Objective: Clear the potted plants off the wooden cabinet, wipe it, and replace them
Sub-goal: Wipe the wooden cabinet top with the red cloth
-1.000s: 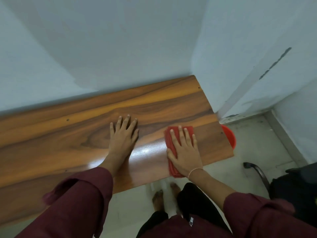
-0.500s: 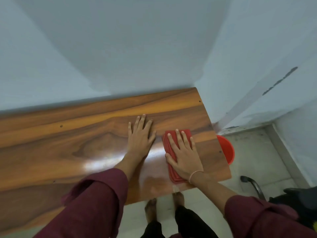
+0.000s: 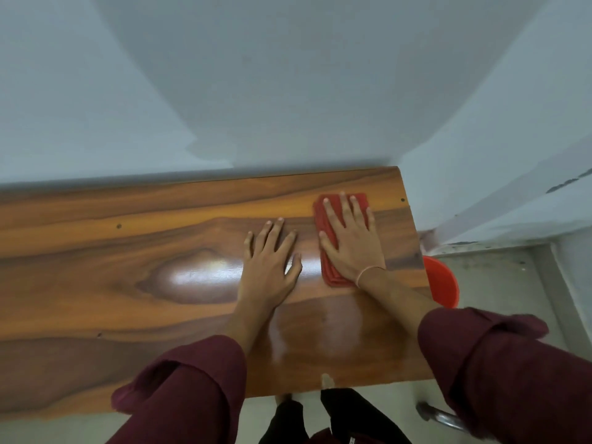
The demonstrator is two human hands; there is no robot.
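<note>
The wooden cabinet [image 3: 160, 267] lies bare under our hands, no potted plants anywhere in view, so we judge we are in the wiping step. Our right hand [image 3: 350, 241] presses flat, its grip fully spread, fingers extended and closed on nothing, simply pinning the folded red cloth [image 3: 333, 274] against the tabletop near the far right corner. Just to the left of that grip, our left hand [image 3: 269, 267] rests palm down on bare wood, likewise spread and holding nothing, bracing us.

What could go wrong: the cloth is only pressed, not clutched, so a fast stroke could let the folds slip out from under the palm or bunch up. The cabinet's right edge is close beyond the grip, and an orange-red bucket [image 3: 440, 280] sits on the floor just past it; an overshoot might carry the cloth off the edge. The far strip along the wall could easily be missed.

The top is a glossy, polished wood-grain surface with dark swirling figure, hard and smooth, throwing bright reflections beside the left hand. Small dark fastener dots mark it. The cloth looks soft, layered, roughly rectangular. Our maroon sleeves [image 3: 192, 389] are loose fabric.
</note>
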